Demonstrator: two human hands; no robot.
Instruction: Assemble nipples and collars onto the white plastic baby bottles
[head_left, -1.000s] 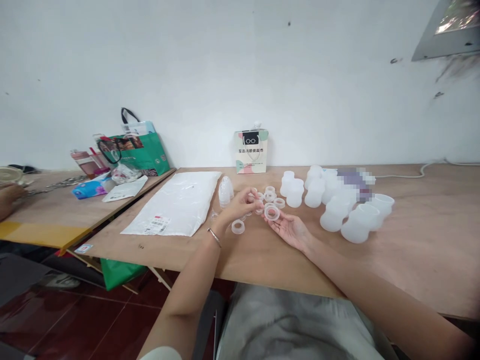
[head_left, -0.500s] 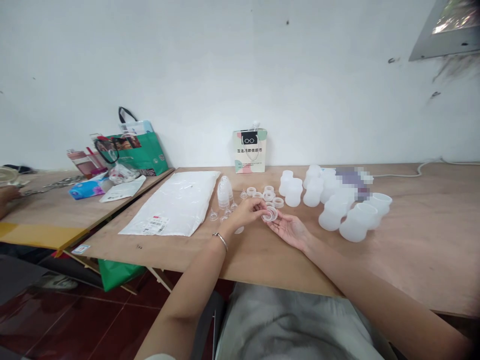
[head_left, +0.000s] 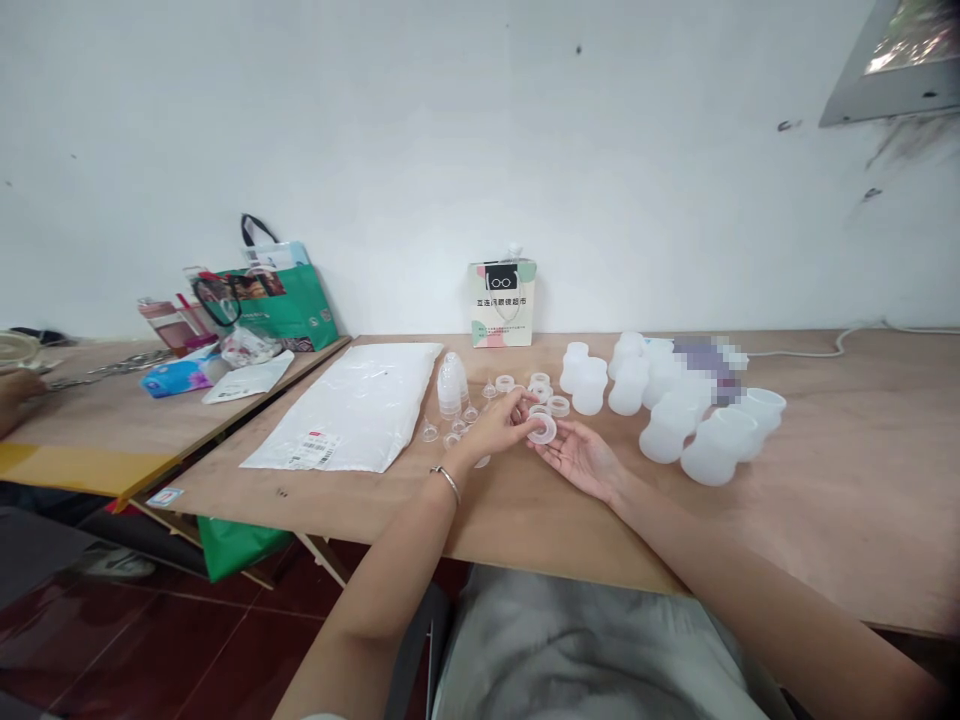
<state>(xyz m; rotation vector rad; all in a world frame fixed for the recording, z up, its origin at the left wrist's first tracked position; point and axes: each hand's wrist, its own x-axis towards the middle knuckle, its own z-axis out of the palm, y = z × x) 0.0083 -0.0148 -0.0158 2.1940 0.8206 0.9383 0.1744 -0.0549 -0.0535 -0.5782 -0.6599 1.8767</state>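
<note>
A translucent bottle collar ring [head_left: 549, 431] is held between my two hands above the table, its round opening turned towards me. My left hand [head_left: 496, 428] grips its left side with the thumb, the fingers curled above. From the right, my right hand [head_left: 581, 460] supports the edge with its fingertips, palm turned up. Just behind lie more collar rings [head_left: 559, 406]. Several clear silicone nipples [head_left: 430, 432] rest left of my left hand, beside a stack of clear domed bottle caps [head_left: 449, 388]. Frosted white bottles [head_left: 589, 387] stand to the right.
A white plastic mailer [head_left: 345, 400] lies flat at the left of the wooden table. A small paper bag [head_left: 502, 310] stands against the wall. On the neighbouring table are a green bag [head_left: 300, 310] and a blue packet [head_left: 176, 375]; another person's hand [head_left: 19, 392] shows at the far left.
The ring has tilted so its face shows more openly. My left fingers have lifted and shifted slightly on it; my right hand stays nearly in place.
</note>
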